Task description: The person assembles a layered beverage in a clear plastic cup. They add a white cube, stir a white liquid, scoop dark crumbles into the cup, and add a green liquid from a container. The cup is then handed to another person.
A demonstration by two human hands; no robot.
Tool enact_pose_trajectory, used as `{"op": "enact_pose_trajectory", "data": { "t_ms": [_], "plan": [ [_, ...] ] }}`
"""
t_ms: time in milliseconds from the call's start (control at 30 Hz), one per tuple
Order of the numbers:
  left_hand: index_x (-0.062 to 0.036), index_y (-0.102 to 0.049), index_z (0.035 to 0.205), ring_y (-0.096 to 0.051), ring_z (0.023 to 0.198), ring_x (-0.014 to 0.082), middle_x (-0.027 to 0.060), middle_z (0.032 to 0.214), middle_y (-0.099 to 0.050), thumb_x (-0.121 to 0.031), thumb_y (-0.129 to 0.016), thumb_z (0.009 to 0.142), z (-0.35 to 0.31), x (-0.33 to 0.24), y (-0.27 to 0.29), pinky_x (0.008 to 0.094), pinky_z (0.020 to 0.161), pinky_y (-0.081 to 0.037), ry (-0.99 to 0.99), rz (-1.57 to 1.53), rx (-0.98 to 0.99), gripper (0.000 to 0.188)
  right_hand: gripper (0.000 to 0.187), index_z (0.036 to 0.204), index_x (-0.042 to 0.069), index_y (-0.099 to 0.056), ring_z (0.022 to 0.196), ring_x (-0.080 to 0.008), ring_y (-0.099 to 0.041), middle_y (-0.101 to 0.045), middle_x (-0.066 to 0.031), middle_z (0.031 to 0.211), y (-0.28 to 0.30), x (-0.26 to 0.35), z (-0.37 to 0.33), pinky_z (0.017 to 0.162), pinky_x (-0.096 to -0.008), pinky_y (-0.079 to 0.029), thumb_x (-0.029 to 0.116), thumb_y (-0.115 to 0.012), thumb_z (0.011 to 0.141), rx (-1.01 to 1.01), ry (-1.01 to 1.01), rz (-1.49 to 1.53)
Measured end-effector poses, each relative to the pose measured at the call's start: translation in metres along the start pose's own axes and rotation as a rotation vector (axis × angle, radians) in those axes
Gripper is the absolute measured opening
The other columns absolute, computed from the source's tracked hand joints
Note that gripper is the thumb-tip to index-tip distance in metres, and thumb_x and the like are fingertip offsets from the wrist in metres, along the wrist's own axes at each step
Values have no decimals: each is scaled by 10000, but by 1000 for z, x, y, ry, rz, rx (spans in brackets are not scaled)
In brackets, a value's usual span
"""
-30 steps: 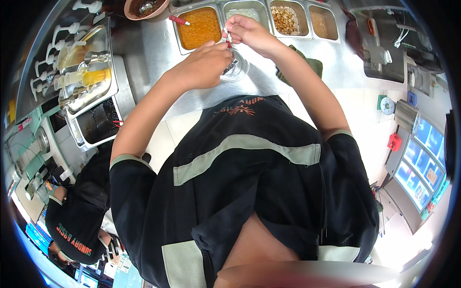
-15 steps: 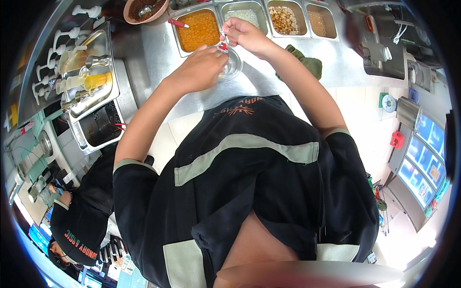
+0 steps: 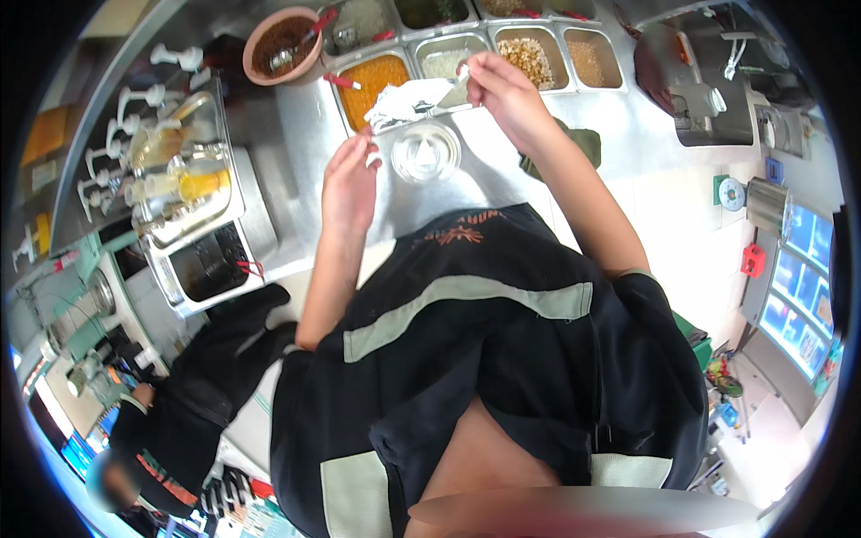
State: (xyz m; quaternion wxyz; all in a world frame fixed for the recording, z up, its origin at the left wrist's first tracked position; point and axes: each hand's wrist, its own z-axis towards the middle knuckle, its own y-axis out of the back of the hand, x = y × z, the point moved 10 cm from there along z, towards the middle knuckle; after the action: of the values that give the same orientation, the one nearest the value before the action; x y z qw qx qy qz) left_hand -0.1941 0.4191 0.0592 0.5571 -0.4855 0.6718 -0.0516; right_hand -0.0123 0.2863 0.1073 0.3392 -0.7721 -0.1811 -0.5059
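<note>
Stretched between my hands is a crumpled, shiny white-and-silver plastic bag or sheet (image 3: 408, 100); I cannot tell which. My left hand (image 3: 348, 184) has its thumb and fingers pinched at the left end, close to its lower edge. At the other end, the fingertips of my right hand (image 3: 509, 97) grip a narrow, greyish part of it. Below, on the steel counter (image 3: 300, 134), stands a clear round cup or bowl (image 3: 427, 154), seen from above. The sheet partly covers the pans of orange pieces (image 3: 377, 76) and whitish pieces (image 3: 442, 65).
Pans of nuts (image 3: 525, 61) and tan grains (image 3: 587, 63) sit along the back. A pink bowl (image 3: 259, 54) holds dark brown food. Pump bottles (image 3: 148, 157) stand left. A green cloth (image 3: 581, 146) lies right, before a sink (image 3: 717, 117). Another person (image 3: 193, 390) works at lower left.
My hands have moved apart, the left one down and leftward, the right one rightward. The white sheet now spreads between them, where a small red-and-white item showed before. The cup is uncovered.
</note>
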Motion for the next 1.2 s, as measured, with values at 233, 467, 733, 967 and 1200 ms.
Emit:
{"op": "enact_pose_trajectory", "data": {
  "t_ms": [233, 467, 733, 967, 1200],
  "plan": [
    [-14, -532, 1216, -541, 1006, 162, 108, 1165, -576, -2, -487, 820, -11, 21, 93, 276, 859, -417, -85, 637, -268, 399, 72, 908, 84, -518, 787, -75, -460, -500, 30, 825, 79, 69, -17, 742, -228, -390, 152, -516, 933, -142, 193, -292],
    [-25, -238, 1413, -490, 1120, 253, 150, 1325, -401, -58, -813, 593, -6, 101, 41, 306, 879, -442, -171, 772, -180, 1002, 82, 906, 95, -468, 608, -48, -476, -525, 8, 696, 191, 291, -47, 554, -209, -397, 163, -464, 952, -3, 293, -508],
    [37, -362, 1328, -436, 1174, 275, 187, 1293, -387, -167, -863, 614, 0, 107, -1, 371, 971, -388, -318, 842, -542, 896, 120, 865, 19, -570, 521, -242, -611, -638, -187, 710, 254, 551, 16, 436, -376, -459, 113, -496, 863, -463, 767, -652],
    [36, -399, 1302, -458, 1145, 277, 172, 1255, -422, -140, -830, 662, 2, 118, -2, 352, 938, -415, -360, 801, -634, 791, 188, 939, -7, -609, 747, -333, -665, -660, -218, 870, 277, 599, 93, 623, -400, -539, 138, -548, 837, -922, 672, -1700],
    [31, -351, 1336, -467, 1123, 250, 167, 1293, -410, -116, -820, 680, -2, 123, -17, 361, 922, -425, -299, 734, -687, 819, 188, 876, -21, -670, 948, -340, -632, -654, -222, 964, 295, 612, 136, 812, -415, -513, 102, -585, 762, -849, 627, -2065]
  ]
}}
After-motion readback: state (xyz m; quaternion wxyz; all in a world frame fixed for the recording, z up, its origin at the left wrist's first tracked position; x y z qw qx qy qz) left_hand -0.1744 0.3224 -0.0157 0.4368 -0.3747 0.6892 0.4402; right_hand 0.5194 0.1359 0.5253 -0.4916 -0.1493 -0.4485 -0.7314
